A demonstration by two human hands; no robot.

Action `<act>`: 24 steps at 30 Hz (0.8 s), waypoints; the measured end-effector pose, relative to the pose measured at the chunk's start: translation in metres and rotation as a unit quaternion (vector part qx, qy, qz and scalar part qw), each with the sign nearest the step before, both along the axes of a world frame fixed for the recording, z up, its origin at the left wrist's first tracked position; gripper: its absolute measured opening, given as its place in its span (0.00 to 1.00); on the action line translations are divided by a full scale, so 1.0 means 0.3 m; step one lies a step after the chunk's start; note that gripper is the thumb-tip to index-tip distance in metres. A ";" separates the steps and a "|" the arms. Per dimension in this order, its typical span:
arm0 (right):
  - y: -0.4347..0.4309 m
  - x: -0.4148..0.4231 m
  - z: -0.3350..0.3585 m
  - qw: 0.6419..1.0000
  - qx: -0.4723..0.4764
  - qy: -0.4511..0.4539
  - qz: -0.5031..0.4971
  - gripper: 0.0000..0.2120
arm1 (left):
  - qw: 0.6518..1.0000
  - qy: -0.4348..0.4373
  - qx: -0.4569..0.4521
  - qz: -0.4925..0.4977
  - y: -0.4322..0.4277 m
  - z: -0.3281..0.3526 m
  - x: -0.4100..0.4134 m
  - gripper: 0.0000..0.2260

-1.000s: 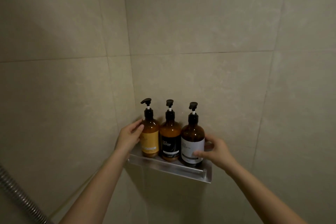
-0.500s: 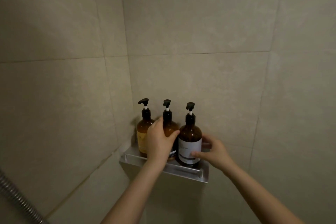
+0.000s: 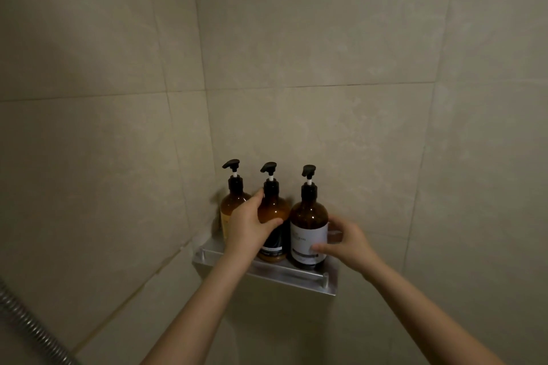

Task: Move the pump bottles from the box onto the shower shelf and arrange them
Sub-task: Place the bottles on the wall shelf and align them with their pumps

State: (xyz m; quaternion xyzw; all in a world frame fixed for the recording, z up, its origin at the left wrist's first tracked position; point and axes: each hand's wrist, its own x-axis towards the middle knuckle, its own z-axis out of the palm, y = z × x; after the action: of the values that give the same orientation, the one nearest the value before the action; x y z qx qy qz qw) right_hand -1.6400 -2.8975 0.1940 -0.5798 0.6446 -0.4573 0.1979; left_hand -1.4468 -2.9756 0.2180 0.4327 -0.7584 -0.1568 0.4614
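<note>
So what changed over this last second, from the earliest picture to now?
The left hand let go of the yellow-label bottle and moved right to grip the black-label bottle. The right hand kept holding the white-label bottle; all three stayed upright on the shelf.

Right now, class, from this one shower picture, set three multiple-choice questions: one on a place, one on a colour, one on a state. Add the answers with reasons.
1. Where on the shelf does the yellow-labelled bottle stand? A. right end B. left end, nearest the wall corner C. middle
2. What colour is the label on the right bottle? A. white B. red C. green
3. What is the left hand doing? A. hanging idle B. gripping the middle bottle C. pressing a pump head
Answers: 1 B, it is leftmost of three in the row. 2 A, the white label shows under the thumb of the right hand. 3 B, its fingers curl round that bottle's shoulder.
</note>
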 end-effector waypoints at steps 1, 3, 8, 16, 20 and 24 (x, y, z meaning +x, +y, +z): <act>-0.001 0.001 0.002 1.000 0.003 0.002 0.000 0.32 | 1.000 0.002 -0.001 -0.011 0.002 0.003 0.005 0.32; 0.002 0.001 0.006 1.000 0.010 -0.004 0.007 0.34 | 0.999 0.033 -0.008 -0.020 0.010 0.010 0.027 0.28; 0.000 0.019 0.014 0.999 0.010 0.003 -0.032 0.35 | 0.978 0.192 -0.037 0.076 0.009 0.014 0.121 0.16; -0.001 -0.018 0.037 0.999 0.033 -0.003 0.006 0.30 | 0.975 0.164 0.140 0.052 -0.098 -0.031 0.160 0.22; 0.001 -0.024 0.051 0.998 0.046 -0.008 0.039 0.29 | 0.948 0.246 0.204 -0.013 -0.114 -0.026 0.169 0.22; 0.007 -0.021 0.059 0.997 0.047 -0.023 0.060 0.29 | 0.925 0.287 0.244 -0.048 -0.105 -0.031 0.186 0.23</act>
State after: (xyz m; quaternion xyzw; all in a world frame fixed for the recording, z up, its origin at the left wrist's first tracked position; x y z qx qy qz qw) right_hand -1.6463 -2.8955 0.2117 -0.5967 0.6250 -0.4267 0.2670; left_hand -1.3911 -3.0071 0.2086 0.4313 -0.5523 -0.4762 0.5313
